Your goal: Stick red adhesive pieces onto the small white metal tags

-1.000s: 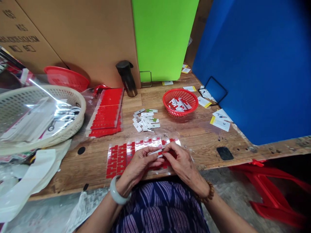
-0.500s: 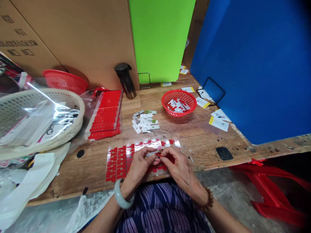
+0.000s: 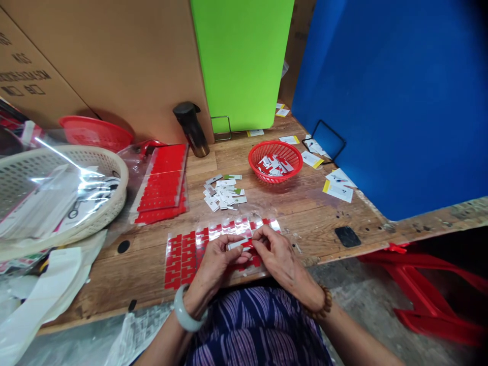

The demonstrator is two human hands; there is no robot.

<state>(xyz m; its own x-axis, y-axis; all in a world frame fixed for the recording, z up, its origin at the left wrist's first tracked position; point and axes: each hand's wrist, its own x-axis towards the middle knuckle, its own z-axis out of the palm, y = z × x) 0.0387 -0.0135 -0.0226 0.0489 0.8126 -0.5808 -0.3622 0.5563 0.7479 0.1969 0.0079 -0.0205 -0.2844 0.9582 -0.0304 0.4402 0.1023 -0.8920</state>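
My left hand pinches a small white card by its left part. At the card's right end is a red piece, pinched by my right hand. Both hands meet above a clear sheet of red stickers lying at the table's front edge. Beyond them lies a loose pile of small white cards, a few with green parts. A red basket behind and to the right holds red and white pieces.
Red sheets in plastic and a black bottle stand left of the pile. A large cream basket fills the left. Green and blue boards rise behind. A red stool is at right.
The card and red piece between my fingers now show more, with the card turned flatter. My fingers have shifted slightly, and the whole view has moved a little to the right.
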